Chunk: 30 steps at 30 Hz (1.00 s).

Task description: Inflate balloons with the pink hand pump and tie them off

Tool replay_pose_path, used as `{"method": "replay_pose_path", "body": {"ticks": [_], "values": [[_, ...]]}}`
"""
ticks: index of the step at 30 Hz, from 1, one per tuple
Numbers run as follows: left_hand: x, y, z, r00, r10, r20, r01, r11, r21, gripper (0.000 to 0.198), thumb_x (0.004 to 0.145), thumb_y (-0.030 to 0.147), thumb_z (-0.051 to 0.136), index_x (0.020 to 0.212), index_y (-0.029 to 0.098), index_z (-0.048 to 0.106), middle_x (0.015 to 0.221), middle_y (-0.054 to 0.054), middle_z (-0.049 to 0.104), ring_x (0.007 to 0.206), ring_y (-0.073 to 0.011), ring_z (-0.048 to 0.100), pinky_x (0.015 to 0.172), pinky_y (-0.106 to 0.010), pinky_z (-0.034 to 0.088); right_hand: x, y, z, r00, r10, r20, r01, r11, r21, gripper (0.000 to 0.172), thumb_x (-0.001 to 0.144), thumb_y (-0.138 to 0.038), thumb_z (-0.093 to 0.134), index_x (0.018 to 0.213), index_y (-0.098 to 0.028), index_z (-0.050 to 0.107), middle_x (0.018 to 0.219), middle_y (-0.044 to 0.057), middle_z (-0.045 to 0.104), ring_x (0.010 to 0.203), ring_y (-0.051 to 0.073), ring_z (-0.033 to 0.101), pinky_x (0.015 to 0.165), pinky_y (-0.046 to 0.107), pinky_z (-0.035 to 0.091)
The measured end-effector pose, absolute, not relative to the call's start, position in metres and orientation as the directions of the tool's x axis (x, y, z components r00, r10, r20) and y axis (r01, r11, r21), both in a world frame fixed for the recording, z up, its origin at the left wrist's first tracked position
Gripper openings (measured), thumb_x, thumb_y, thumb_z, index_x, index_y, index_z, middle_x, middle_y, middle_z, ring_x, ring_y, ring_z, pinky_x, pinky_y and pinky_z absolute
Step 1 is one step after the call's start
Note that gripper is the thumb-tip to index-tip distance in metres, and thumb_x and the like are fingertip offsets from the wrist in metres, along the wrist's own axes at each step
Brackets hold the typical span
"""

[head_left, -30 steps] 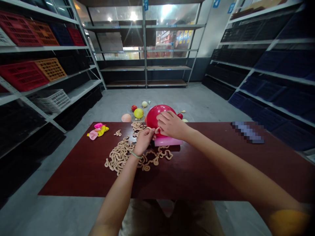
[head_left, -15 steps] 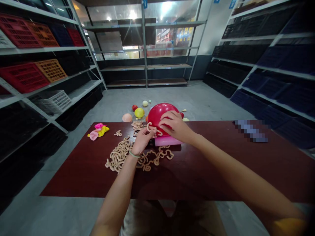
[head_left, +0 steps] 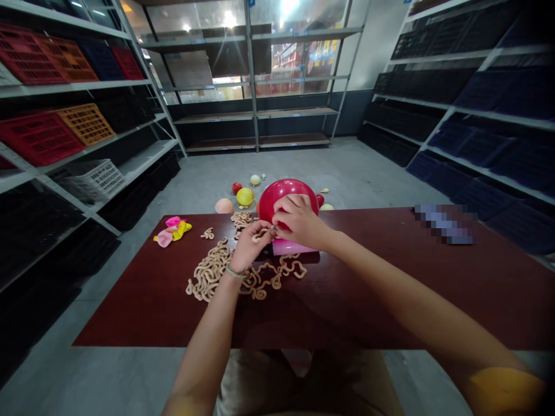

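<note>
My left hand (head_left: 251, 247) is closed in a pinch on a beige curved piece (head_left: 261, 233), part of which shows between its fingers. Against its fingertips, my right hand (head_left: 299, 218) has its fingers curled and pressed together; whatever they grip is hidden. Right behind both hands rises a large red inflated balloon (head_left: 286, 188). Beneath the balloon sits a pink-topped object (head_left: 291, 247), mostly covered by my hands. A pile of beige curved pieces (head_left: 209, 271) lies beside my left wrist, with a string of linked-looking ones (head_left: 277, 276) to its right.
Limp pink and yellow balloons (head_left: 176, 231) lie on the brown table (head_left: 347, 306) at the left. A small cluster of beige pieces (head_left: 208, 233) is near them. A blurred-out item (head_left: 446, 224) is at the right. Beyond, a yellow balloon (head_left: 245, 197) and several others rest on the floor.
My right hand has come down and left, and its spread fingers have closed against my left fingertips. The beige piece now shows less between the fingers. The view has tilted slightly.
</note>
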<state>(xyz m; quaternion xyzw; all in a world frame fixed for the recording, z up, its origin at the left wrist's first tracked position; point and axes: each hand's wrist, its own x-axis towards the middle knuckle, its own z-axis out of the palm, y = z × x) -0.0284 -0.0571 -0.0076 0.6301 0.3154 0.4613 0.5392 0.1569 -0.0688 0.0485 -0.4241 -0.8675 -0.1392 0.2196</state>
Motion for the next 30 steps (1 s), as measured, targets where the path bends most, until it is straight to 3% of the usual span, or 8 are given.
{"method": "replay_pose_path", "body": {"ticks": [7,12,20,24,30], "values": [[-0.023,-0.058,-0.008,0.160,0.926,0.342,-0.028,-0.342,0.939,0.017,0.081,0.033,0.069,0.083,0.017,0.065,0.066,0.001,0.063,0.057,-0.0101,0.054,0.056,-0.021,0.043,0.147,-0.064,0.039,-0.487,0.674,0.556,0.823,0.567,0.034,0.008,0.086,-0.028,0.061,0.081,-0.022,0.062,0.108,0.003,0.061,0.106,0.022,0.043,0.089,0.039,0.026],[-0.023,-0.058,-0.014,0.016,0.910,0.414,0.133,-0.413,0.901,0.017,0.085,0.035,0.066,0.084,0.018,0.068,0.070,0.000,0.067,0.061,-0.0117,0.058,0.060,-0.021,0.045,0.137,-0.063,0.035,-0.425,0.679,0.599,0.838,0.546,-0.023,0.008,0.084,-0.027,0.062,0.078,-0.021,0.060,0.106,0.003,0.061,0.106,0.022,0.045,0.088,0.040,0.026],[-0.027,-0.059,-0.024,-0.065,0.842,0.536,0.360,-0.482,0.799,0.015,0.089,0.031,0.061,0.087,0.018,0.070,0.075,-0.001,0.070,0.067,-0.0128,0.061,0.066,-0.023,0.045,0.121,-0.068,0.018,-0.342,0.625,0.702,0.874,0.486,-0.006,0.005,0.083,-0.024,0.062,0.080,-0.021,0.061,0.106,0.005,0.063,0.108,0.024,0.045,0.093,0.041,0.026],[-0.026,-0.057,-0.028,-0.059,0.821,0.568,0.277,-0.534,0.799,0.017,0.090,0.033,0.061,0.090,0.018,0.070,0.075,0.000,0.069,0.065,-0.0122,0.060,0.064,-0.022,0.045,0.129,-0.075,0.022,-0.341,0.588,0.733,0.848,0.528,-0.029,0.012,0.090,-0.029,0.059,0.082,-0.023,0.065,0.104,0.004,0.064,0.108,0.023,0.048,0.094,0.040,0.027],[-0.021,-0.059,-0.027,-0.036,0.840,0.542,0.117,-0.535,0.837,0.020,0.091,0.037,0.061,0.088,0.019,0.069,0.076,-0.001,0.069,0.065,-0.0126,0.059,0.066,-0.024,0.046,0.146,-0.082,0.034,-0.244,0.685,0.687,0.824,0.520,-0.225,0.018,0.096,-0.034,0.053,0.095,-0.024,0.068,0.106,0.005,0.064,0.105,0.021,0.049,0.090,0.037,0.031]]}}
